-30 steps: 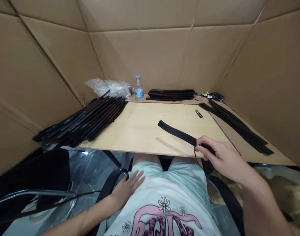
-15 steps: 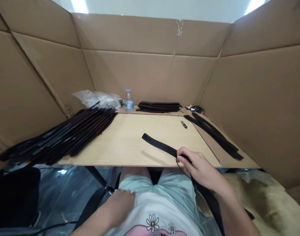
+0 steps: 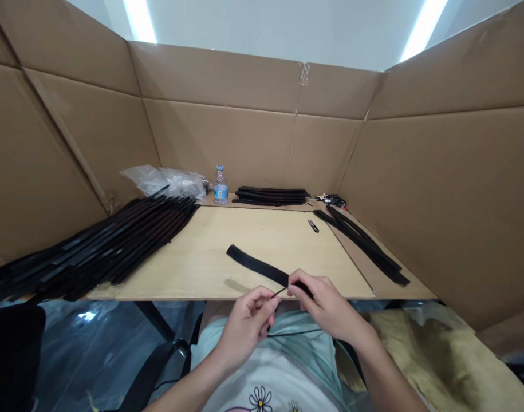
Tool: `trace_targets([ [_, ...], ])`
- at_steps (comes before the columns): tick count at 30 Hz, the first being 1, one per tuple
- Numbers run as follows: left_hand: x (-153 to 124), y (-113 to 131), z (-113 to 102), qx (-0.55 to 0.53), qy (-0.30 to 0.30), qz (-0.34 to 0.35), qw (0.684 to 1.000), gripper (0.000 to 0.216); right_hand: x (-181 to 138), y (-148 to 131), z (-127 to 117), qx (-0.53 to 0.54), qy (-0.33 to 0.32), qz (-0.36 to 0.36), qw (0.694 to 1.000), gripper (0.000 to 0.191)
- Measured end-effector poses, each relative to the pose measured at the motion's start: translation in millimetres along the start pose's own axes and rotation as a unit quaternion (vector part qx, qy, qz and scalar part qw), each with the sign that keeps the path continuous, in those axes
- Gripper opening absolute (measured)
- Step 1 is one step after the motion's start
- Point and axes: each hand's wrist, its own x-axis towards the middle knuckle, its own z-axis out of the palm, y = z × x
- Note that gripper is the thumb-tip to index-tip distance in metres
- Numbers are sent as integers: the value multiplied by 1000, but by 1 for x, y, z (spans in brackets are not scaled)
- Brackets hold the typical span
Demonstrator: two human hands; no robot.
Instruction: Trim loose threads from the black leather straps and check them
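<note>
Over the front edge of the table, my right hand [image 3: 315,297] grips a flat black strip [image 3: 257,266], whose free end reaches up and left above the tabletop. A thin black cord [image 3: 280,292] runs from the strip at my right fingertips to my left hand [image 3: 251,320], which pinches it between thumb and fingers. More of this cord hangs in a loop below, across my lap. Part of the strip is hidden under my right fingers.
Many black strips [image 3: 111,240] lie fanned on the left, by clear plastic bags [image 3: 171,182]. A water bottle [image 3: 221,186] and a stack of strips [image 3: 270,195] stand at the back. Thread snips [image 3: 314,226] lie right of centre, near loose strips [image 3: 365,243]. Cardboard walls [image 3: 219,131] surround the table.
My left hand has risen from my lap and now pinches the cord beside my right hand. The strip has shifted slightly left and down, still in my right hand.
</note>
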Motion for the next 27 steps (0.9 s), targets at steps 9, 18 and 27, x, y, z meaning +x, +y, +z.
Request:
trace_targets([
  [9,-2,21,-32,365,92,364,852,13,1,-7,6,-34,-61,-46,997,17],
  [18,-2,24,-34,423,123,472,763,10,-5,-4,9,-20,-71,-22,997,30],
  [27,-6,30,-40,463,98,503,723,23,-2,-4,8,7,-60,-55,997,34],
])
